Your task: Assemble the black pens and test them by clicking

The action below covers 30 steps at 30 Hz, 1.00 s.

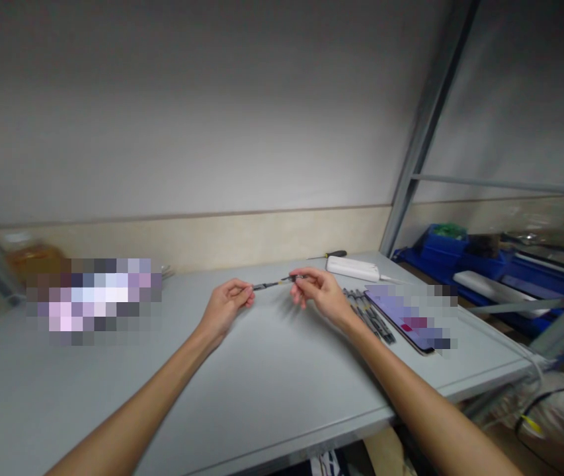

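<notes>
My left hand (227, 304) pinches one end of a slim dark pen (266, 286) between thumb and fingertips, above the middle of the table. From its right end a thin shaft with a yellowish section runs towards my right hand (324, 294). That hand is closed on a short dark pen part (298, 277), its lower fingers loosely curled. Whether the thin shaft touches this part is hard to make out. Several similar dark pens (378, 320) lie side by side on the table, just right of my right hand and partly behind the forearm.
A phone (398, 320) with a blurred-out screen lies beside the pens. Behind are a white power strip (352, 268) with its cord and a screwdriver (336, 254). Blue bins (440, 244) stand beyond the metal post at right. A pixelated object (96, 301) sits at left.
</notes>
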Motion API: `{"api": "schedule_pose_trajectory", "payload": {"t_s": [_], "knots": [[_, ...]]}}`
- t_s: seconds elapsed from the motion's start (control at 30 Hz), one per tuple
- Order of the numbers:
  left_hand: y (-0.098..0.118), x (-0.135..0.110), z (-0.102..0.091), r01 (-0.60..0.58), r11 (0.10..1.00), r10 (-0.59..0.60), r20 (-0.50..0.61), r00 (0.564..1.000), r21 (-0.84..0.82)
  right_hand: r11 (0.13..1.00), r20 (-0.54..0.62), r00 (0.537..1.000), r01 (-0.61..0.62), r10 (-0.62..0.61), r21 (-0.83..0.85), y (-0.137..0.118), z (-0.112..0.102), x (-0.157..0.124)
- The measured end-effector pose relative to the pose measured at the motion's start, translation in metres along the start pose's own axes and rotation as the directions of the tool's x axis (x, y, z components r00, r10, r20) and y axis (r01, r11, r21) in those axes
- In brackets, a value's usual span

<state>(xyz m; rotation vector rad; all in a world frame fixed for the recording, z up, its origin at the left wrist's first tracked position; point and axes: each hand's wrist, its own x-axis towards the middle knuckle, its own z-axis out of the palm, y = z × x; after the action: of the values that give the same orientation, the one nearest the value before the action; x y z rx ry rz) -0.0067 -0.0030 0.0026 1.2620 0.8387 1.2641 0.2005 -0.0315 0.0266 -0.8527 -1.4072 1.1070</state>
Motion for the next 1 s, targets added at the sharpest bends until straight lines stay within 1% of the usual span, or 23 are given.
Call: {"api": "schedule_pose_trajectory", "payload": {"t_s": [0.03, 0.1, 0.17, 0.23, 0.3, 0.37, 0.43, 0.5, 0.57, 0.7, 0.83, 1.0], "knots": [[0.000, 0.000, 0.000, 0.004, 1.000, -0.004, 0.001, 1.000, 0.004, 0.999, -0.006, 1.000, -0.001, 0.001, -0.032, 0.002, 0.000, 0.000], [-0.001, 0.000, -0.001, 0.013, 1.000, -0.013, -0.001, 1.000, 0.008, 0.988, -0.018, 0.999, -0.030, 0.028, -0.152, 0.005, 0.000, 0.000], [0.000, 0.000, 0.000, 0.025, 1.000, -0.025, -0.006, 1.000, 0.008, 0.947, -0.028, 0.998, -0.066, 0.060, -0.314, 0.006, 0.000, -0.001], [0.001, 0.000, 0.000, 0.026, 1.000, -0.026, -0.012, 1.000, 0.004, 0.893, -0.058, 0.997, -0.070, 0.049, -0.444, 0.006, -0.002, -0.002], [0.003, 0.001, -0.001, 0.019, 1.000, -0.019, -0.017, 1.000, -0.005, 0.878, -0.097, 0.995, -0.018, -0.032, -0.478, 0.005, -0.004, -0.001], [0.004, 0.001, -0.001, 0.013, 1.000, -0.013, -0.026, 1.000, -0.012, 0.889, -0.093, 0.985, 0.088, -0.144, -0.449, 0.006, -0.007, -0.001], [0.003, 0.001, -0.002, 0.021, 1.000, -0.022, -0.040, 0.999, -0.008, 0.885, -0.035, 0.974, 0.189, -0.225, -0.427, 0.008, -0.009, 0.001], [0.002, 0.001, -0.002, 0.034, 0.999, -0.034, -0.049, 0.998, -0.004, 0.866, 0.017, 0.968, 0.232, -0.251, -0.442, 0.011, -0.011, 0.002], [0.001, 0.001, -0.001, 0.042, 0.999, -0.042, -0.045, 0.998, -0.001, 0.861, 0.032, 0.975, 0.210, -0.221, -0.463, 0.013, -0.010, 0.002], [0.002, 0.000, 0.000, 0.039, 0.999, -0.039, -0.025, 0.999, 0.010, 0.879, 0.033, 0.990, 0.135, -0.134, -0.457, 0.013, -0.006, 0.001], [0.002, 0.000, 0.001, 0.058, 0.998, -0.057, -0.047, 0.997, 0.018, 0.909, 0.072, 0.992, 0.127, -0.108, -0.397, 0.008, -0.002, -0.001], [0.000, -0.001, 0.002, 0.047, 0.998, -0.048, 0.021, 0.999, 0.037, 0.907, 0.083, 0.996, 0.008, 0.030, -0.422, 0.004, -0.003, -0.003]]}}
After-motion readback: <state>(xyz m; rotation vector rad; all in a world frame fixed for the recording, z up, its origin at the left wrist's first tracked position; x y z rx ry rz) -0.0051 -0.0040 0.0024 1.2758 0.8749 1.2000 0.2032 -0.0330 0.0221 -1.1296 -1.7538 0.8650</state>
